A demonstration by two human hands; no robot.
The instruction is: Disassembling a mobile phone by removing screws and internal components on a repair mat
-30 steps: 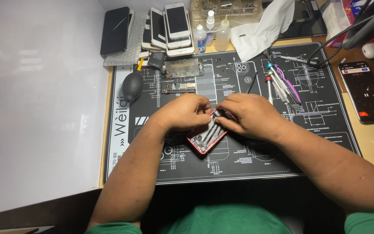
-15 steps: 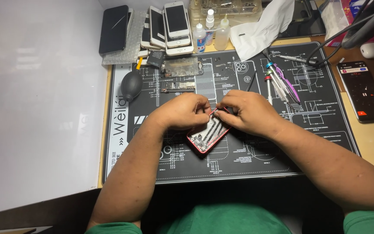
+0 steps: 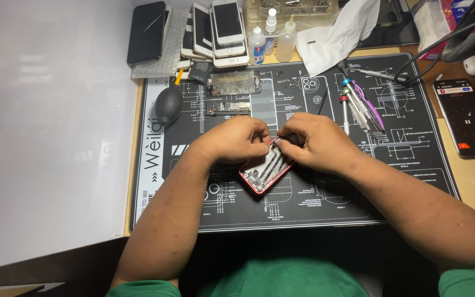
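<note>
Left hand [image 3: 237, 140] is curled over the upper end of the red phone shell [image 3: 266, 170], fingers bent and pinched down on its top edge, so it's basically gripping the frame there. Right hand [image 3: 314, 144] comes in from the other side, fingers closed narrow around a small dark tool at that same top corner; can't really make out what the tool is since the fingers cover most of it.

The phone shell is opened up, insides facing up, lying on the black work mat [image 3: 397, 165] roughly at the mat's middle. Its long axis runs diagonal: lower end points toward the mat's near-left, upper end toward the far-right, tucked under both sets of fingertips. So most of the shell sticks out below and between the two hands.

Toward the mat's far-left corner sits a black rubber air blower [image 3: 168, 104]. A bunch of screwdrivers [image 3: 358, 104] lies on the mat's far-right part, well apart from the hands.
</note>
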